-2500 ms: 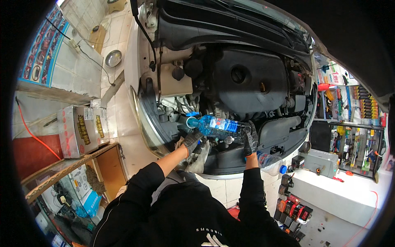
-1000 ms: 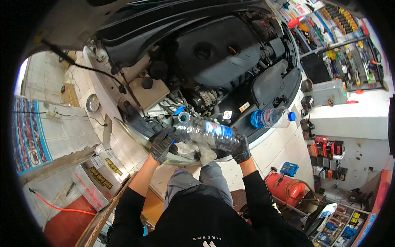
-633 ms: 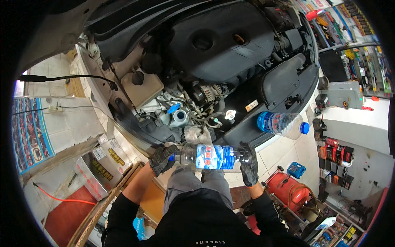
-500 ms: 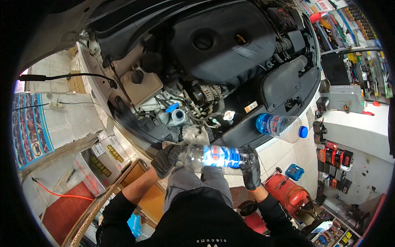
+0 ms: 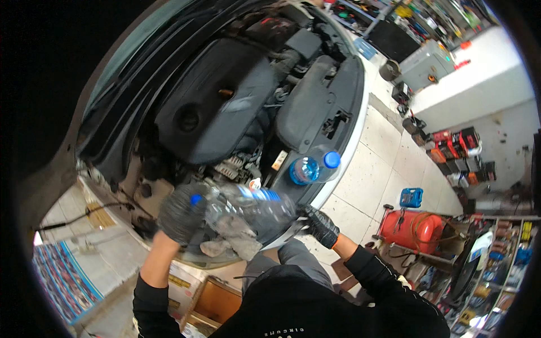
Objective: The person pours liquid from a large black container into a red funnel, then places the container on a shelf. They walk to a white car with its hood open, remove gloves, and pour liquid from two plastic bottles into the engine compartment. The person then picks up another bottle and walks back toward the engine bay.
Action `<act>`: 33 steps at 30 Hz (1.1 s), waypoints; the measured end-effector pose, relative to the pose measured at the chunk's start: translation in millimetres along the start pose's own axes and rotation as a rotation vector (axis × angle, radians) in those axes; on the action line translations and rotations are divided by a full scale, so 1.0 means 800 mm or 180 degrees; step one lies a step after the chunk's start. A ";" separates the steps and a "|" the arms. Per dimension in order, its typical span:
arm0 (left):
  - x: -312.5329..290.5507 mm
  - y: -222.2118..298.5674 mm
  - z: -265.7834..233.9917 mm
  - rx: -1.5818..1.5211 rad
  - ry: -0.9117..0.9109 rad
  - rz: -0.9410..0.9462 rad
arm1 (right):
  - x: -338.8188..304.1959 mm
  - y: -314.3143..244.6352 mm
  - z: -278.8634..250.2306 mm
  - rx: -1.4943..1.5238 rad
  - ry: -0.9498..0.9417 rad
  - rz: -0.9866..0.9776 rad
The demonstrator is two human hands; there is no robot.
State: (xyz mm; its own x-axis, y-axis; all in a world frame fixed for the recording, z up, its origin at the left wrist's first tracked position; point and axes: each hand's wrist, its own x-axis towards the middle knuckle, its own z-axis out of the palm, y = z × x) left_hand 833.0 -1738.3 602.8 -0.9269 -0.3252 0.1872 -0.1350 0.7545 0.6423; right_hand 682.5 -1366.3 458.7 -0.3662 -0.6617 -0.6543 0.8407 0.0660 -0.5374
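Note:
A large clear plastic bottle point(image 5: 256, 208) with a blue label lies nearly sideways between my hands, above the front edge of the engine bay. My left hand point(image 5: 183, 213), in a black glove and blurred, grips its left end. A small blue piece point(image 5: 196, 199) shows at those fingers; whether it belongs to the bottle I cannot tell. At the opposite end, the gloved fingers of my right hand point(image 5: 322, 226) close on the bottle. A grey rag point(image 5: 232, 234) shows just below the bottle. A second bottle, blue-capped point(image 5: 331, 160), rests on the car's front panel.
The open engine bay holds a black engine cover point(image 5: 217, 101). A red tank point(image 5: 414, 231) and a blue jug point(image 5: 411, 197) stand on the tiled floor to the right. Stocked shelves point(image 5: 496, 281) are at lower right, an open wooden drawer point(image 5: 211, 301) below.
My view has turned, shifting the car leftward in the picture. My left hand has moved farther over the engine bay with its end of the bottle. The right hand stays at the other end.

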 end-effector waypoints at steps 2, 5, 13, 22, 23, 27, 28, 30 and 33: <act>0.061 0.016 -0.023 -0.0171 0.0429 0.0046 | -0.005 -0.005 -0.031 -0.0674 0.0758 -0.0671; 0.155 0.034 0.004 0.0468 0.1071 0.0451 | -0.008 -0.005 -0.084 -0.1203 0.1526 -0.0992; 0.299 0.016 0.364 -0.0334 0.0310 -0.0220 | -0.007 -0.014 -0.125 -0.2503 0.1988 -0.1485; 0.268 0.058 0.341 -0.1112 -0.0103 -0.0628 | 0.044 -0.076 -0.133 -0.2819 0.1698 -0.1583; 0.248 0.081 0.302 -0.0448 -0.0115 0.0310 | 0.057 -0.079 -0.138 -0.3119 0.1707 -0.1617; 0.204 0.187 0.241 0.1525 -0.1134 0.1904 | 0.106 -0.088 -0.140 -0.2376 0.1160 -0.2004; 0.212 0.202 0.236 0.1645 -0.1451 0.1794 | 0.112 -0.090 -0.140 -0.2336 0.1087 -0.2020; 0.220 0.221 0.226 0.1757 -0.1615 0.1917 | 0.112 -0.095 -0.133 -0.2417 0.1095 -0.1779; 0.214 0.220 0.185 0.1437 -0.0842 0.1696 | 0.093 -0.101 -0.107 -0.1016 0.0966 -0.0816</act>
State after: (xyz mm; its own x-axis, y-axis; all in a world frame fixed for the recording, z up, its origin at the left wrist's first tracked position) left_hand 599.2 -1576.9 637.8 -0.9525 0.2551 0.1663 0.2784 0.9508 0.1362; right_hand 553.7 -1356.8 408.1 -0.6841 -0.4427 -0.5797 0.5622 0.1862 -0.8057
